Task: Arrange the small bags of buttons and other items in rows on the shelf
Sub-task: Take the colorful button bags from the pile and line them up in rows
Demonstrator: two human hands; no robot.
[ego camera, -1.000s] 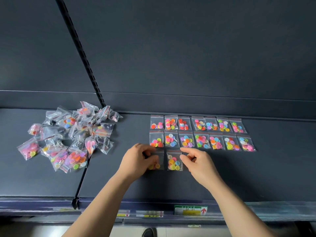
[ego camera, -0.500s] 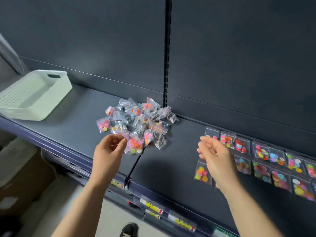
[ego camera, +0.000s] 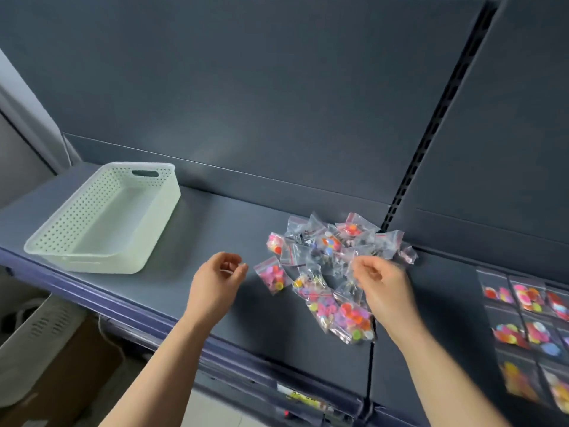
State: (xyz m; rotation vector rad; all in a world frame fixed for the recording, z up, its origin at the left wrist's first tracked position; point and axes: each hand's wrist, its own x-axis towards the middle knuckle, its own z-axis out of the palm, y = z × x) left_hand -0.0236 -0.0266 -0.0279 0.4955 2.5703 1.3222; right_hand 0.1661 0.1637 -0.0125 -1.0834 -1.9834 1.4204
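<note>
Right hand (ego camera: 381,288) has crossed to the bag pile (ego camera: 323,260) — left hand (ego camera: 218,278) beside.

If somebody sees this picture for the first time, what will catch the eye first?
First, the loose heap of small clear plastic bags with bright buttons, in the middle of the dark grey metal shelf. Next, the pale green perforated plastic basket at the left, and the neat rows of flat button bags at the right edge.

shelf (ego camera: 215,217) | white basket (ego camera: 161,215) left | loose bag heap (ego camera: 326,245) middle | bag rows (ego camera: 528,298) right
</note>
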